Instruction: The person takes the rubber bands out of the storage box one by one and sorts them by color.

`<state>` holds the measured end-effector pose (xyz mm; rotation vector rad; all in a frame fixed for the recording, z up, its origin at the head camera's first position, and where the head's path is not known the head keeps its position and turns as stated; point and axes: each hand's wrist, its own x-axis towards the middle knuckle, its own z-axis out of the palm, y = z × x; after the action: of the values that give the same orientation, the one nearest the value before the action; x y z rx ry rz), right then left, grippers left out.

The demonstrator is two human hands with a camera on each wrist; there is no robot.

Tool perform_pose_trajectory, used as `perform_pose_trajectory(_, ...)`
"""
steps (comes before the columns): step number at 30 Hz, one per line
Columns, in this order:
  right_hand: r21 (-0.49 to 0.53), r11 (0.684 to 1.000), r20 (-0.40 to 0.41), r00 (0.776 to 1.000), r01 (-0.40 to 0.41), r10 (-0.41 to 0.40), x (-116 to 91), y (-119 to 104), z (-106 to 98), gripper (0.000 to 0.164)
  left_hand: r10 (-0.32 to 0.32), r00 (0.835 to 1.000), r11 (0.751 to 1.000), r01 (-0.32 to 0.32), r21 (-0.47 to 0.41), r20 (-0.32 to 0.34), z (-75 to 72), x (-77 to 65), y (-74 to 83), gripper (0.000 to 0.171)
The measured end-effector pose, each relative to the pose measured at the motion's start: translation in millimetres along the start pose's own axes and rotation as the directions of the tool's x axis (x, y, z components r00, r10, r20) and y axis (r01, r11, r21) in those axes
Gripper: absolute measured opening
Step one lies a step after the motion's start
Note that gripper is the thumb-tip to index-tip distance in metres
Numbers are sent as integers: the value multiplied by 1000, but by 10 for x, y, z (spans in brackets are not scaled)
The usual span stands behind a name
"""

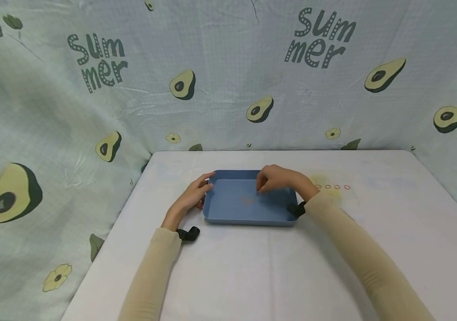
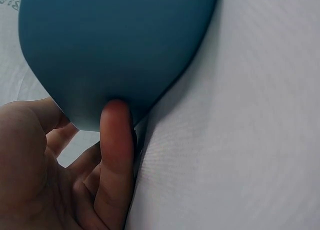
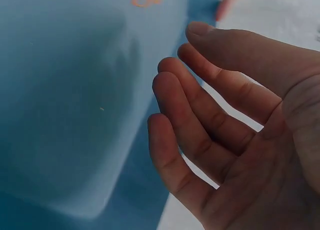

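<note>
A shallow blue tray lies on the white table. My left hand grips its left edge, with one fingertip against the blue wall in the left wrist view. My right hand is over the right half of the tray, its fingers bent downward. In the right wrist view, the fingers are loosely curved and the thumb lies close to the index fingertip, with nothing visible between them. Small orange rings lie on the tray floor, left of the right hand.
Several small red rings form a row on the table right of the tray, partly behind the right forearm. A thin dark line shows beside the right sleeve. A cloth printed with avocados hangs behind and left of the table.
</note>
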<state>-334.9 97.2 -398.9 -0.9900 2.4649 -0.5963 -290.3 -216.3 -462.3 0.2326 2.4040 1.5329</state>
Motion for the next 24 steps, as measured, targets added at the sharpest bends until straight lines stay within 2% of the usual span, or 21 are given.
perform_pose_trajectory(6, 11, 1000, 48, 999, -1, 1, 118, 8, 83, 13, -8, 1000, 1000, 8, -9, -2, 16, 19, -4, 47)
perform_pose_trajectory(18, 33, 998, 51, 997, -60, 58, 211, -15, 196, 15, -21, 1000, 1000, 21, -9, -14, 10, 8, 19, 45)
perform_pose_trajectory(24, 35, 998, 44, 998, -51, 49, 238, -9, 218, 10, -28, 999, 1000, 27, -11, -18, 16, 1, 27, 46)
